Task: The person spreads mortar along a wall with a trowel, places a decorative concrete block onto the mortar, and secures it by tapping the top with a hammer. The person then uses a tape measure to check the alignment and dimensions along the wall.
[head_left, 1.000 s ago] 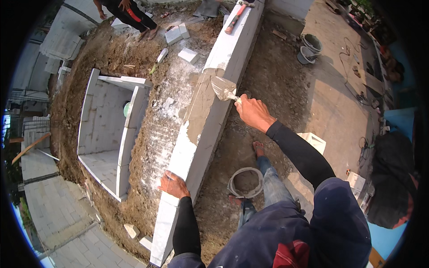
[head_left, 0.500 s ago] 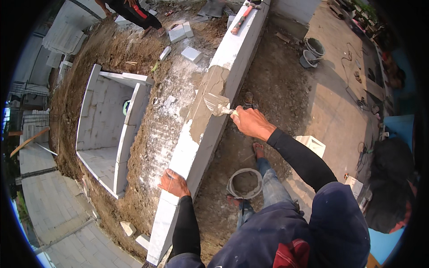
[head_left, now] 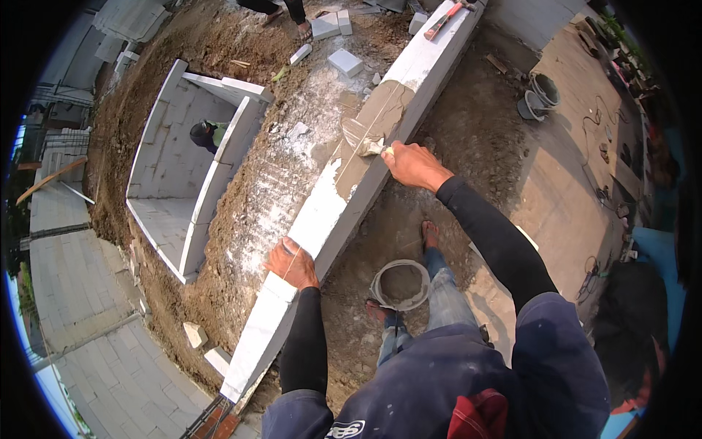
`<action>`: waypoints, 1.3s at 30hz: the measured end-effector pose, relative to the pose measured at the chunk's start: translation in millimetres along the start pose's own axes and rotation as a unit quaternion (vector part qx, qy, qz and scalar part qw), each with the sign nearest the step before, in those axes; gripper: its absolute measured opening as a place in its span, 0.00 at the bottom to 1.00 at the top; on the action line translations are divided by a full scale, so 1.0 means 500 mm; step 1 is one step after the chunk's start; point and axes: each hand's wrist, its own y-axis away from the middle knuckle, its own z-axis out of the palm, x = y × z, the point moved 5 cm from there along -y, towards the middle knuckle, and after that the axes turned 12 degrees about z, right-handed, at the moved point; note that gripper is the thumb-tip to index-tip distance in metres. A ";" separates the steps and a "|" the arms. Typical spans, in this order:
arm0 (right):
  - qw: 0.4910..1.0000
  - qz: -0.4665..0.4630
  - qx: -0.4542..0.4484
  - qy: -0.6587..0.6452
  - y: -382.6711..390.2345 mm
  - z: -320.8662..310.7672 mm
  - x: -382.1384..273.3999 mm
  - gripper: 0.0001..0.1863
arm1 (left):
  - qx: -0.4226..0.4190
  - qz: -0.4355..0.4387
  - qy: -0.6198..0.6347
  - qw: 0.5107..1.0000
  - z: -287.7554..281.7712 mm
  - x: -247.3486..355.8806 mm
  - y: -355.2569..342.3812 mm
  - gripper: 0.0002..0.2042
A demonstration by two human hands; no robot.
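A low wall [head_left: 316, 212] of white blocks runs diagonally, with wet grey mortar [head_left: 391, 104] spread along part of its top. My right hand [head_left: 415, 165] is closed round the handle of a trowel [head_left: 355, 133]. The mortar-smeared blade lies at the wall's far side edge, over the mortar; whether it touches is hard to tell. My left hand [head_left: 294, 262] rests on the bare wall top nearer me, fingers curled over the far edge. A thin string passes along the wall and across this hand. Beside my feet stands a round bucket [head_left: 401, 284] holding grey mortar.
A red-handled hammer [head_left: 442, 23] lies on the wall's far end. Two buckets [head_left: 532, 107] stand at right. Beyond the wall are loose white blocks [head_left: 345, 63], a block-lined pit [head_left: 191, 241] with a person [head_left: 208, 134] inside, and another person's legs [head_left: 296, 11].
The view has shifted, so the wall sits farther right and higher. The trowel blade has moved toward the wall's left edge. A person's head now shows in the pit.
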 end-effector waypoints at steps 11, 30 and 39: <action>0.979 -0.132 -0.152 0.036 0.156 0.067 -0.064 0.25 | -0.017 -0.030 0.012 0.999 0.009 -0.020 0.002 0.19; 0.952 -0.136 0.114 0.251 -0.145 -0.120 -0.087 0.23 | 0.024 -0.020 -0.001 1.000 0.022 -0.020 0.009 0.17; 0.980 -0.109 0.155 -0.066 0.099 0.159 0.020 0.16 | 0.025 -0.006 -0.009 1.000 0.016 -0.026 0.003 0.21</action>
